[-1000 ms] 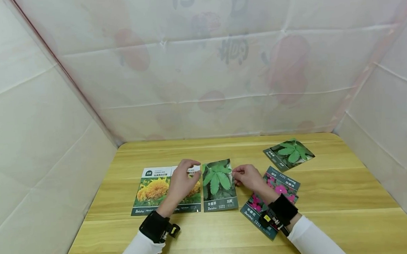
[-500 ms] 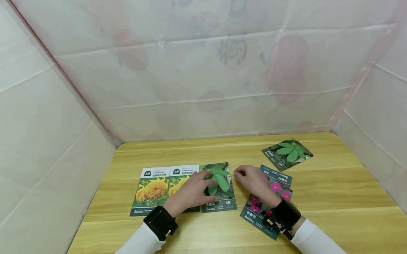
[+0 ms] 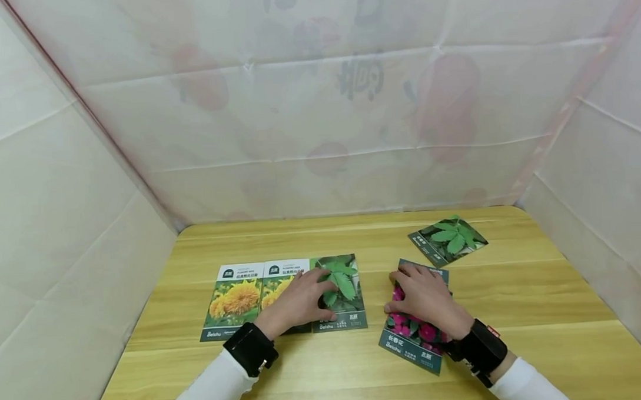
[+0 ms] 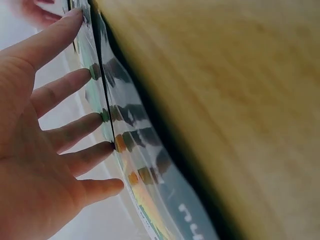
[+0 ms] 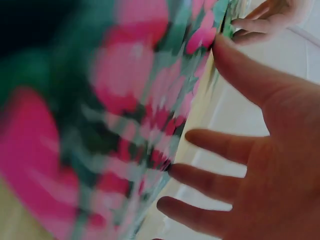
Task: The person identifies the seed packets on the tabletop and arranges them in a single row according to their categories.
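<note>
Starting with the head view, your left hand [image 3: 299, 304] rests on the green-leaf packet [image 3: 349, 296], its grip spread and clasping nothing; the extended fingers probably keep that slick packet from sliding. It lies flat on the table [image 3: 326, 367], ending a row beside the middle yellow-flower packet [image 3: 276, 285] and the outer yellow-flower packet [image 3: 234, 303]. All three stand upright to you, near edges roughly level, presumably so the row reads straight. Your right hand [image 3: 429, 297] lies over the pink-flower packets [image 3: 407, 332], apparently two overlapping, since the lettering on the far band is inverted; they sit askew, apart from the row. The far packet [image 3: 448, 241], another green-leaf print, lies turned just beyond them, with neither hand on it.

In the left wrist view, your left fingers are straight and fanned, with tips at the glossy surface on either side of a dark seam; that spread would bear on neighbouring packets together.

In the right wrist view, your right grip is likewise spread. The thumb meets the pink print's edge; the fingers reach along it, though you cannot tell whether every tip touches.
</note>
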Demonstrator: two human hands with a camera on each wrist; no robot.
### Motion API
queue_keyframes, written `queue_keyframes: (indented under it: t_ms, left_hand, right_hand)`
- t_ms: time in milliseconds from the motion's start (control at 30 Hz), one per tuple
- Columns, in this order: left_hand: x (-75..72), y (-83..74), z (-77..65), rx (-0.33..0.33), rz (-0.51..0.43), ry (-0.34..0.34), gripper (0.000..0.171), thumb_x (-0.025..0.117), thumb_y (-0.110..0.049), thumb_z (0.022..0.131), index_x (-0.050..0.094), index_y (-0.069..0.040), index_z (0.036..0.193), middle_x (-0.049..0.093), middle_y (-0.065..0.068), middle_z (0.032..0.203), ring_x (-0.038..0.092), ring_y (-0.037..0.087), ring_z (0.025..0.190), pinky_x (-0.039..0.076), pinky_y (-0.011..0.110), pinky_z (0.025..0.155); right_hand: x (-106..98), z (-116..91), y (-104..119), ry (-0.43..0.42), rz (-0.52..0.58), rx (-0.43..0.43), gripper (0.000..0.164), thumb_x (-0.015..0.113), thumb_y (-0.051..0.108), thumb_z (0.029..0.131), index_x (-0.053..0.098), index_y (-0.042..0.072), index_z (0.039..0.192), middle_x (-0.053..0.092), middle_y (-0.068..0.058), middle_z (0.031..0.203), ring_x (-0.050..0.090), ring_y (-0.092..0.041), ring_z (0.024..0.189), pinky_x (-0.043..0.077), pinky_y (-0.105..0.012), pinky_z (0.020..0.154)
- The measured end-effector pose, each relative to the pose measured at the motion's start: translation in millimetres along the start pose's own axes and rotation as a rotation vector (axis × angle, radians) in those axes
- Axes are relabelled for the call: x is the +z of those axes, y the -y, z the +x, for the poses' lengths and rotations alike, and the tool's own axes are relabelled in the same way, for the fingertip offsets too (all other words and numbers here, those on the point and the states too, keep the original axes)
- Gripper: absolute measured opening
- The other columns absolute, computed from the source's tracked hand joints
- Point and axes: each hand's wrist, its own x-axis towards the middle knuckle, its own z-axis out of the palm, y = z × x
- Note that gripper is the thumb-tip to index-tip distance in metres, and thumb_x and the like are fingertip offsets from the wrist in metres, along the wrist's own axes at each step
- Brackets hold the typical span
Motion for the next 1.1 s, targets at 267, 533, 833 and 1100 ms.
queue_keyframes:
  t_ms: [267, 533, 833, 1100]
  left_hand:
    - [-5.7, -2.0, -2.4, -0.009, -0.021, -0.011, 0.055, 0.085, -0.046, 0.086, 0.071, -0.017, 0.131, 0.051, 0.017, 0.152, 0.043, 0.037, 0.144, 0.030, 0.073, 0.117]
    - [-17.2, 1.5, -5.2, -0.037, -0.033, -0.078, 0.054, 0.084, -0.042, 0.088, 0.070, -0.014, 0.132, 0.049, 0.019, 0.153, 0.044, 0.038, 0.144, 0.031, 0.071, 0.117]
    - [-29.8, 22.8, -3.9, -0.027, -0.090, -0.109, 0.050, 0.083, -0.036, 0.091, 0.070, -0.013, 0.132, 0.049, 0.019, 0.153, 0.048, 0.040, 0.140, 0.036, 0.064, 0.117]
    - [-38.7, 43.3, -4.5, -0.017, -0.144, -0.148, 0.045, 0.078, -0.034, 0.096, 0.068, -0.013, 0.135, 0.048, 0.019, 0.154, 0.048, 0.041, 0.139, 0.040, 0.054, 0.117]
  right_hand:
    - [1.6, -9.4, -19.0, 0.095, 0.091, -0.033, 0.081, 0.086, 0.054, 0.080, 0.061, 0.012, 0.145, 0.047, -0.021, 0.155, 0.042, -0.048, 0.141, 0.042, -0.071, 0.105]
    - [-7.7, -23.9, -43.7, 0.104, 0.079, -0.091, 0.080, 0.087, 0.054, 0.078, 0.064, 0.012, 0.142, 0.052, -0.020, 0.150, 0.049, -0.049, 0.135, 0.047, -0.070, 0.100]
    - [-15.2, -28.6, -57.5, 0.161, 0.073, -0.130, 0.077, 0.088, 0.050, 0.079, 0.064, 0.012, 0.142, 0.052, -0.018, 0.152, 0.047, -0.045, 0.138, 0.043, -0.070, 0.105]
    - [-38.7, -16.2, -61.1, 0.004, 0.032, -0.136, 0.063, 0.083, 0.043, 0.087, 0.068, 0.004, 0.134, 0.060, -0.024, 0.139, 0.060, -0.044, 0.124, 0.054, -0.060, 0.099]
